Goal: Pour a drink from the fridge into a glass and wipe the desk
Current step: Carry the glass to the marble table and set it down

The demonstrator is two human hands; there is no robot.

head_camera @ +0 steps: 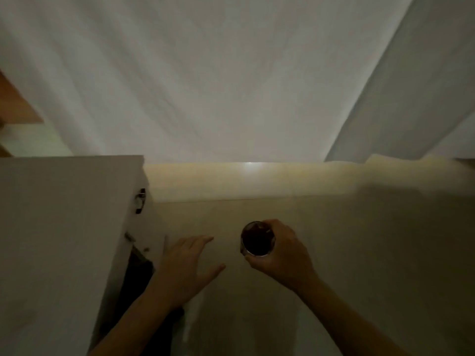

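Observation:
A glass (257, 238) holding a dark drink is seen from above, low in the middle of the head view. My right hand (282, 253) grips it from the right side, fingers curled round its wall. To its left my left hand (187, 268) is spread flat with straight fingers, held over or against a pale surface; whether it touches I cannot tell. The picture is dim and blurred. No bottle or cloth shows.
A white cabinet or fridge door (64, 240) stands open at the left, with a hinge (140, 200) on its edge and a dark gap (136, 273) below. A pale tiled wall (282, 181) faces me, under a white ceiling (218, 73). Wooden shelving (18, 104) shows far left.

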